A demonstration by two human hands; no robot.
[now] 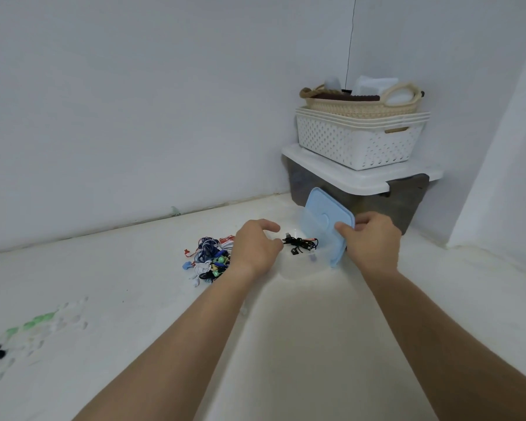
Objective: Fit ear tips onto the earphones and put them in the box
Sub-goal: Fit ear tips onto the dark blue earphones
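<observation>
A white worktop (316,344) runs to the wall. In its far right corner stands a dark storage bin (374,205) under a white cover, with a stack of white perforated baskets (356,141) and a woven basket (359,106) on top.

Both bare forearms reach straight out from the near edge. The right hand (374,244) has its fingers curled behind the blue lid (325,220) and its thumb pressed on the front. The lid is tipped up on edge, its long axis slanting from far and high down to near and low. Its embossed face is turned toward the left hand (254,249), and its lower corner sits at the right rim of the clear box (298,268).

The left hand hangs palm down at the box's left side, fingers loosely bent with a gap to the thumb and nothing seen in them. I cannot tell whether it touches the rim.

The box's walls are hard to make out against the white. Black earphones (301,244) lie bunched inside it. A tangle of coloured earphones (208,259) lies just left of the left hand, partly hidden by it. Green, clear and black ear tips (40,326) lie blurred at the near left.
</observation>
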